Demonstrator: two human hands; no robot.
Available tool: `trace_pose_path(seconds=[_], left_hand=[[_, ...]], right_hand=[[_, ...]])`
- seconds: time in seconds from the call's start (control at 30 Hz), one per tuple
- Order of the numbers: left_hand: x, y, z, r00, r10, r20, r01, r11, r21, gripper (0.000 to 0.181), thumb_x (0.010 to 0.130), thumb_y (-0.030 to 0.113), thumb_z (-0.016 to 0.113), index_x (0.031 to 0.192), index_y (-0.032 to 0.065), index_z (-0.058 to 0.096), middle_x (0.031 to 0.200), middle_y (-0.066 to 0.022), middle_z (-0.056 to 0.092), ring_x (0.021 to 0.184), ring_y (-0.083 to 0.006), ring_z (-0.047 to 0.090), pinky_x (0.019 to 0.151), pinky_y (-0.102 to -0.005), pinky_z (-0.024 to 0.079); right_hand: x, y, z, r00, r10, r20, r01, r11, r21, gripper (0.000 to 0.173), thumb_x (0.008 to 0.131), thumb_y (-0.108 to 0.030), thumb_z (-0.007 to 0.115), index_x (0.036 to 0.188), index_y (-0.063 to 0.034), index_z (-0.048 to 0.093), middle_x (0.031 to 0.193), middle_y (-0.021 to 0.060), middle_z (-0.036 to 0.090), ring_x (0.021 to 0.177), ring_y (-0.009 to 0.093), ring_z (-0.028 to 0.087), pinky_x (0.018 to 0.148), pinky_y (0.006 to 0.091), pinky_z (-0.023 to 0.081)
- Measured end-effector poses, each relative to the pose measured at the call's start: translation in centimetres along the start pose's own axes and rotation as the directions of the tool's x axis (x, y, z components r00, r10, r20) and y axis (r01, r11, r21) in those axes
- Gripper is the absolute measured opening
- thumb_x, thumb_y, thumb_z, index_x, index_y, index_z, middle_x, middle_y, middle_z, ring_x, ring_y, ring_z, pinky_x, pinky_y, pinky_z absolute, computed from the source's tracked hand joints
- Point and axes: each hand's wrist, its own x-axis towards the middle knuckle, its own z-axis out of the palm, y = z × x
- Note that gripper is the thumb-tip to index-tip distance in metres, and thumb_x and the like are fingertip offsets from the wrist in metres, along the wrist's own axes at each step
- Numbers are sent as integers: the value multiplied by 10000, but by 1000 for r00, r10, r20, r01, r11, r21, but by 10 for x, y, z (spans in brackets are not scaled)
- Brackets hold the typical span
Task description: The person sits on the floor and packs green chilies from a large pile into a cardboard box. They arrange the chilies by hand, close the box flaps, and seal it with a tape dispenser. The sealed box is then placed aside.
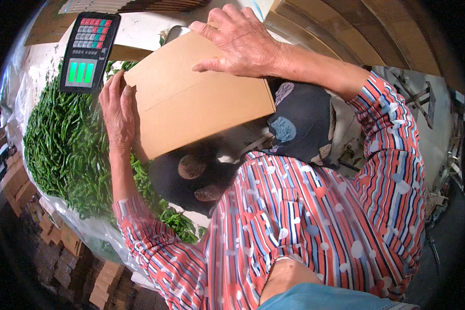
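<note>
A closed cardboard box lies tilted in front of me, above my lap. My left hand holds its left side, with the thumb at the edge and the other fingertips partly hidden. Across the top right part of the box lies my right hand, its fingers spread and reaching to the far edge. Left of the box is a large heap of green chili peppers, with more of them under my left forearm. A scale's display panel with a keypad stands just beyond my left hand, its screen lit green.
Large cardboard sheets or boxes stand at the upper right. Clear plastic sheeting edges the pepper heap. Many small cartons are at the lower left. A metal frame stands on the floor to the right.
</note>
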Motion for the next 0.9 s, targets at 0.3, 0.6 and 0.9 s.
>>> trace_pose_path(seconds=[0.3,0.6,0.9], left_hand=[[0,13,-13,987,-158,3,155,963,-219,414,1045,274,465,1326,4,605,1312,-190,599,1251,-341,530,1086,-421,392],[7,41,-33,999,-41,16,43,993,-109,398,964,215,602,1308,16,616,1264,-200,613,1184,-348,559,1042,-426,423],[13,32,-21,998,-44,-38,38,987,-157,378,964,264,632,1271,43,642,1228,-154,635,1152,-319,563,1031,-410,434]], right_hand=[[-89,100,46,841,501,206,-540,744,394,379,1038,-372,493,1201,-63,638,1008,186,664,960,331,671,860,450,532],[-332,140,124,431,510,745,-594,781,-191,515,927,-143,532,1431,-58,468,1382,230,487,1237,400,492,1054,490,401],[-207,106,15,493,772,402,-853,337,399,578,832,-305,797,1280,-36,549,1109,99,665,984,237,629,927,344,485]])
